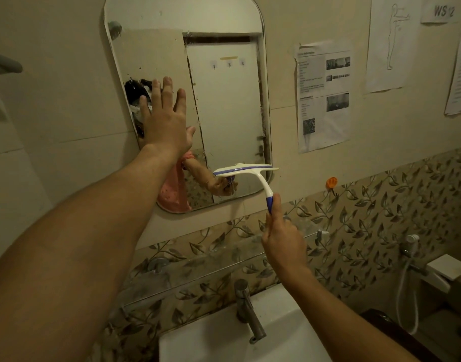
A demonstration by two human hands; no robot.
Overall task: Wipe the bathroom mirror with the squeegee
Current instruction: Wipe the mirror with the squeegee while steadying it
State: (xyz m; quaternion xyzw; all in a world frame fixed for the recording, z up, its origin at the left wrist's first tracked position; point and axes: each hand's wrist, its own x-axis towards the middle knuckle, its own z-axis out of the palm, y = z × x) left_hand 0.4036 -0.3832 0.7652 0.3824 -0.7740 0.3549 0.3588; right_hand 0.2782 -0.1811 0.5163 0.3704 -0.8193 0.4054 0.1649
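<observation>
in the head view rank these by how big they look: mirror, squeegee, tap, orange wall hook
1. mirror, by far the largest.
2. squeegee and tap: they look about alike, and the tap is nearer the camera, so I won't rank them.
3. orange hook, the smallest.

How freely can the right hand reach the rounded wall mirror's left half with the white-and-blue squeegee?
Probably not freely: the left hand lies spread over that part of the rounded wall mirror, blocking the white-and-blue squeegee.
</observation>
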